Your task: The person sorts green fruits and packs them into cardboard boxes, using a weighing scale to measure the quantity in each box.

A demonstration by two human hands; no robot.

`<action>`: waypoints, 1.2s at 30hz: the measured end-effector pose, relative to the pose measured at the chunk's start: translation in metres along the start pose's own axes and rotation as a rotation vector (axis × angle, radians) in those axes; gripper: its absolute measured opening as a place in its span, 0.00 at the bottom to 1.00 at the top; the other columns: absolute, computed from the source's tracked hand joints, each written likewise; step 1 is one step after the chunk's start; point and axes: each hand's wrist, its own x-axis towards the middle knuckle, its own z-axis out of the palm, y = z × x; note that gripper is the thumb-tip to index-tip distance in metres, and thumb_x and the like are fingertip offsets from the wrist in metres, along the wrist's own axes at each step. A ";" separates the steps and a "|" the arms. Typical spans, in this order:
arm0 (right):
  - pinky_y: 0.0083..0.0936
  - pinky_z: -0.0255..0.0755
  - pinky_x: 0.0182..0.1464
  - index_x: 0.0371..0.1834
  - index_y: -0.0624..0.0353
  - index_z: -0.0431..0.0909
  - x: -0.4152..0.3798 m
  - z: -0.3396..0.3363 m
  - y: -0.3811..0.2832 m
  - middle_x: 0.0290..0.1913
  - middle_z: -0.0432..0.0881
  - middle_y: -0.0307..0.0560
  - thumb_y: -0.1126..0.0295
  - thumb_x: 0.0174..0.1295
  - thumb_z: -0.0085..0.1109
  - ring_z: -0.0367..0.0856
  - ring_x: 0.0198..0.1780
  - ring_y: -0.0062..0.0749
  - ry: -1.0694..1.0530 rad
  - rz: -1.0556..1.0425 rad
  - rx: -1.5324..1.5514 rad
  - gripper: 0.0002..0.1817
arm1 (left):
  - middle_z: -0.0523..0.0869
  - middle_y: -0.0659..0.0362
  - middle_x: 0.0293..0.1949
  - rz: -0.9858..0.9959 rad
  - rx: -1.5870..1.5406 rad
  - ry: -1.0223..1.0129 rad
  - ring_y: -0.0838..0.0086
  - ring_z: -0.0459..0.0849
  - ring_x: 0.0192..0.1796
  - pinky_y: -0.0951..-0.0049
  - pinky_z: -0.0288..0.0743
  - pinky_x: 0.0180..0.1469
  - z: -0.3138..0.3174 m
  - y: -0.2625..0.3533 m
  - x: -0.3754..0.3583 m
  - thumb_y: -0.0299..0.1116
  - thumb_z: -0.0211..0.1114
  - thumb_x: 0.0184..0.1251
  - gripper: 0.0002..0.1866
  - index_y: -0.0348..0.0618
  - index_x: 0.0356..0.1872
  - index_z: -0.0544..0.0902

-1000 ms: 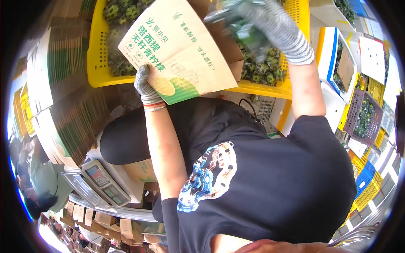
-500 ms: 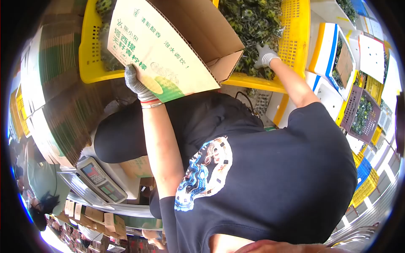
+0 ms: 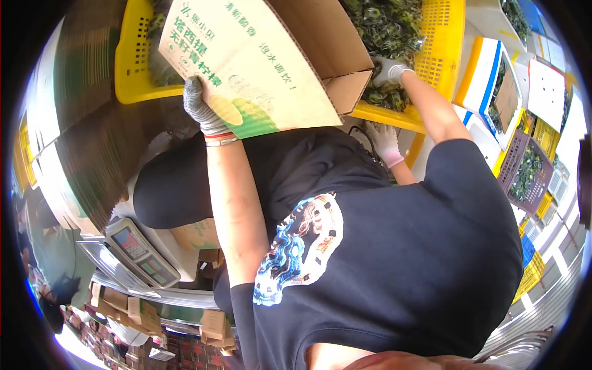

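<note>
My left hand (image 3: 200, 108), in a grey knitted glove, grips the lower edge of an open cardboard box (image 3: 259, 74) printed with green lettering and fruit. The box is tilted over the front rim of a yellow plastic crate (image 3: 447, 37), its open side facing up and right. Beside the box's right corner, my gloved right hand (image 3: 393, 71) rests on dark green and yellowish pieces (image 3: 388, 28) in the crate. Its fingers are stretched out and partly hidden among them.
Another person's hand (image 3: 383, 143) in a white glove shows below the crate. Stacked flat cartons (image 3: 80, 123) stand on the left, near a digital scale (image 3: 139, 253). To the right are white foam boxes (image 3: 478, 77) and a purple crate (image 3: 524, 172) of green goods.
The box has shifted slightly right with my left hand on it. My right hand has moved slightly up, near the box's corner. Another person's gloved hand has appeared below the crate.
</note>
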 end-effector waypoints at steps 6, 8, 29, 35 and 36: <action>0.34 0.74 0.55 0.74 0.52 0.50 -0.019 -0.022 -0.001 0.61 0.72 0.60 0.59 0.38 0.74 0.76 0.56 0.44 -0.123 -0.103 0.398 0.57 | 0.74 0.48 0.60 0.004 0.074 -0.032 0.57 0.73 0.60 0.57 0.67 0.63 0.007 0.003 0.008 0.44 0.66 0.56 0.38 0.36 0.65 0.64; 0.40 0.70 0.59 0.76 0.46 0.42 0.035 0.011 0.018 0.66 0.67 0.61 0.62 0.40 0.73 0.70 0.63 0.47 -0.137 -0.075 0.319 0.59 | 0.73 0.48 0.60 0.008 0.071 -0.040 0.57 0.73 0.61 0.57 0.67 0.63 0.009 0.006 0.009 0.44 0.66 0.55 0.38 0.36 0.65 0.64; 0.28 0.66 0.62 0.66 0.60 0.63 -0.270 -0.145 -0.196 0.60 0.72 0.47 0.62 0.39 0.80 0.69 0.61 0.33 0.429 -1.346 0.484 0.48 | 0.76 0.44 0.56 -0.074 0.059 -0.080 0.51 0.76 0.57 0.50 0.69 0.62 0.028 0.007 0.011 0.36 0.67 0.51 0.37 0.32 0.63 0.66; 0.29 0.55 0.68 0.72 0.59 0.51 -0.281 -0.138 -0.254 0.66 0.65 0.52 0.72 0.54 0.68 0.59 0.70 0.36 0.013 -1.229 0.812 0.44 | 0.76 0.44 0.57 0.063 -0.110 -0.189 0.51 0.76 0.57 0.50 0.70 0.61 -0.006 0.003 0.012 0.39 0.68 0.52 0.38 0.32 0.63 0.65; 0.30 0.56 0.69 0.72 0.59 0.50 -0.264 -0.132 -0.256 0.66 0.65 0.52 0.74 0.57 0.63 0.58 0.71 0.37 0.090 -1.316 0.820 0.41 | 0.76 0.44 0.57 0.090 -0.093 -0.128 0.52 0.76 0.57 0.51 0.70 0.61 -0.020 0.001 0.014 0.40 0.67 0.53 0.37 0.32 0.63 0.65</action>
